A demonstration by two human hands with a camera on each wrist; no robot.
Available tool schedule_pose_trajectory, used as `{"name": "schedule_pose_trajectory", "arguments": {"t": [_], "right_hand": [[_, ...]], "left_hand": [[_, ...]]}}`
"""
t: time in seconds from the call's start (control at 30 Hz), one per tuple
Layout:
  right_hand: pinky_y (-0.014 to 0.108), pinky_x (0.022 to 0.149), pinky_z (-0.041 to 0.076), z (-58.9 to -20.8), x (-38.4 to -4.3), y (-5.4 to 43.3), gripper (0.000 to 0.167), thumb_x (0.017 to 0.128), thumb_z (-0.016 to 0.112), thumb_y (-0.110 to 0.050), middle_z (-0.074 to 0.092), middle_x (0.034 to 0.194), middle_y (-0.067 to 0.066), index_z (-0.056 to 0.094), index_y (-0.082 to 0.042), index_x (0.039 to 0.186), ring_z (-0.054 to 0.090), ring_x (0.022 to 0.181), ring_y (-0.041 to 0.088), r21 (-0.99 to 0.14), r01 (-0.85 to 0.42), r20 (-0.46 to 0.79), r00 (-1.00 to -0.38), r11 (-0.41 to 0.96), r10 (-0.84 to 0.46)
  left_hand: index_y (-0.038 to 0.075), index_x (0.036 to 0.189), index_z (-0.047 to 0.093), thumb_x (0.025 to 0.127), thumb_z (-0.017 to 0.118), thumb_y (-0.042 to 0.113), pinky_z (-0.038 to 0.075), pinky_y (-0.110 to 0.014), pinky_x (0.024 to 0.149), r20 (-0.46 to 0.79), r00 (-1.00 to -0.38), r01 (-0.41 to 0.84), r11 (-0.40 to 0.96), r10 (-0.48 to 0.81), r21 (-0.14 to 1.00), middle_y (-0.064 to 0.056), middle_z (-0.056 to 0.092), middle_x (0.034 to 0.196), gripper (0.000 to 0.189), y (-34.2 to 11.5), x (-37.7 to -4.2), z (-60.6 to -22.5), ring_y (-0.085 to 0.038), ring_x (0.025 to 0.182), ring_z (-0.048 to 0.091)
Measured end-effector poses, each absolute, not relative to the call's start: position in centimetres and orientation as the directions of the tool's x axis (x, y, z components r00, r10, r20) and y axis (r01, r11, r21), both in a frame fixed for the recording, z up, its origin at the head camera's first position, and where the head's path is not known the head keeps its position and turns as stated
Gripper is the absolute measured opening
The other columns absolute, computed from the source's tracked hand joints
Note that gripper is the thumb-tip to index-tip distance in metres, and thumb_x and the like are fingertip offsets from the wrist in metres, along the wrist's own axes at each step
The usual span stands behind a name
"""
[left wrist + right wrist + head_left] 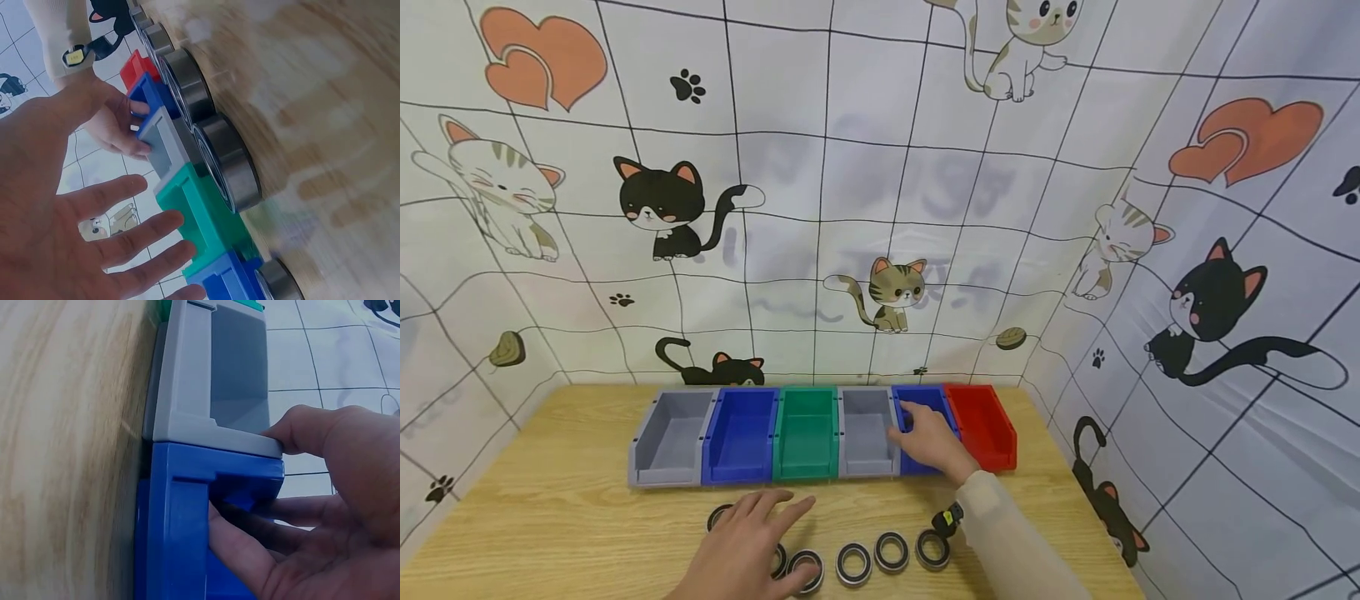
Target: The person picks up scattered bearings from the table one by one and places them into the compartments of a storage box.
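Observation:
My right hand (934, 437) reaches into the blue bin (181, 512) second from the right. In the right wrist view its thumb touches the rim of the adjoining grey bin (181, 394), while its fingers bend down inside the blue one. A gap shows between thumb and fingers; the fingertips are partly hidden. Over the table hovers my left hand (748, 546), fingers spread and holding nothing. Beneath and beside it lie several steel ball bearings with dark faces, among them one bearing (840, 565) just to its right and another (234, 165) in the left wrist view.
Along the back of the wooden table (550, 500) stands a joined row of bins, with a grey bin (647, 442) at the left end, a green bin (805, 471) mid-row and a red bin (985, 425) at the right end. A cat-print cloth (820, 208) hangs behind.

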State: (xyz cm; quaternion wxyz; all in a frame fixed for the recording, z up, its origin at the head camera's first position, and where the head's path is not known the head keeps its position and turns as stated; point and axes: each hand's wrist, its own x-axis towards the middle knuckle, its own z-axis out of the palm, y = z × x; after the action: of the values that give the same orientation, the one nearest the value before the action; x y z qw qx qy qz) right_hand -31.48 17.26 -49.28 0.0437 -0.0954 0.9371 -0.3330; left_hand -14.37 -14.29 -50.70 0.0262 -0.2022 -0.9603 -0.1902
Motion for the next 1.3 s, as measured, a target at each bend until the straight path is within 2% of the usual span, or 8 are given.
{"name": "schedule_pose_trajectory", "arguments": {"t": [0.27,0.53,0.77,0.83,0.93,1.03,1.17,1.3], "right_hand": [[0.069,0.115,0.064,-49.2,-29.5,17.5,0.073,0.108,0.080,-0.028,0.069,0.161,0.028,0.056,0.002,0.169,0.076,0.138,0.047,-0.646,-0.128,-0.036,-0.980,0.752,-0.197],[0.068,0.113,0.065,-49.0,-28.3,18.5,0.073,0.106,0.082,-0.026,0.072,0.157,0.027,0.057,0.001,0.169,0.077,0.134,0.045,-0.648,-0.105,-0.045,-0.983,0.754,-0.175],[0.061,0.102,0.071,-48.9,-28.2,19.4,0.073,0.106,0.082,-0.024,0.072,0.156,0.028,0.055,0.001,0.170,0.084,0.098,0.026,-0.662,-0.085,-0.060,-0.984,0.745,-0.166],[0.061,0.103,0.070,-48.9,-28.1,19.5,0.073,0.106,0.082,-0.024,0.072,0.156,0.029,0.055,0.002,0.169,0.084,0.099,0.026,-0.660,-0.085,-0.060,-0.984,0.746,-0.166],[0.058,0.099,0.072,-49.1,-28.0,19.5,0.074,0.108,0.082,-0.026,0.072,0.155,0.029,0.054,0.001,0.170,0.085,0.091,0.024,-0.669,-0.077,-0.077,-0.982,0.739,-0.172],[0.055,0.092,0.074,-49.3,-28.0,19.6,0.074,0.110,0.082,-0.027,0.072,0.151,0.030,0.052,0.002,0.171,0.085,0.088,0.025,-0.718,-0.053,-0.102,-0.978,0.694,-0.180],[0.052,0.085,0.075,-49.2,-28.2,19.8,0.076,0.111,0.082,-0.027,0.070,0.148,0.031,0.049,0.002,0.173,0.085,0.104,0.032,-0.798,-0.003,-0.142,-0.971,0.602,-0.192],[0.057,0.087,0.075,-48.9,-28.6,20.0,0.080,0.108,0.086,-0.024,0.068,0.153,0.032,0.049,-0.001,0.175,0.083,0.119,0.040,-0.844,0.068,-0.196,-0.962,0.532,-0.188]], "left_hand": [[0.029,0.153,0.077,0.093,0.086,0.077,0.067,-0.065,0.103,0.125,-0.928,0.373,0.877,0.352,0.303,-0.004,0.076,0.145,0.078,-16.0,-14.2,-51.2,-0.037,0.133,0.074],[0.030,0.142,0.083,0.089,0.096,0.065,0.070,-0.052,0.097,0.092,-0.967,0.256,0.922,0.239,0.291,0.006,0.074,0.130,0.065,-18.2,-14.6,-50.9,-0.021,0.117,0.070],[0.026,0.130,0.089,0.089,0.102,0.048,0.066,-0.040,0.086,0.093,-0.983,0.179,0.941,0.159,0.287,0.005,0.071,0.118,0.048,-18.9,-14.7,-51.1,-0.013,0.106,0.063],[0.024,0.126,0.089,0.089,0.102,0.044,0.063,-0.037,0.081,0.087,-0.986,0.162,0.942,0.142,0.293,0.004,0.070,0.115,0.044,-19.2,-14.7,-51.5,-0.013,0.103,0.061],[0.022,0.120,0.088,0.090,0.103,0.039,0.057,-0.034,0.074,0.079,-0.989,0.142,0.943,0.123,0.301,0.003,0.067,0.110,0.038,-19.8,-14.6,-52.0,-0.013,0.098,0.057],[0.021,0.116,0.086,0.090,0.102,0.035,0.057,-0.036,0.074,0.058,-0.992,0.125,0.940,0.112,0.317,0.001,0.065,0.108,0.034,-20.1,-14.5,-52.1,-0.015,0.097,0.057],[0.019,0.108,0.086,0.092,0.101,0.030,0.058,-0.040,0.076,0.016,-0.995,0.094,0.933,0.094,0.347,-0.003,0.062,0.107,0.026,-20.2,-14.5,-51.9,-0.018,0.096,0.056],[0.017,0.104,0.085,0.092,0.101,0.026,0.060,-0.044,0.080,0.010,-0.996,0.082,0.925,0.085,0.370,-0.005,0.062,0.108,0.022,-20.2,-14.5,-51.7,-0.019,0.097,0.058]]}}
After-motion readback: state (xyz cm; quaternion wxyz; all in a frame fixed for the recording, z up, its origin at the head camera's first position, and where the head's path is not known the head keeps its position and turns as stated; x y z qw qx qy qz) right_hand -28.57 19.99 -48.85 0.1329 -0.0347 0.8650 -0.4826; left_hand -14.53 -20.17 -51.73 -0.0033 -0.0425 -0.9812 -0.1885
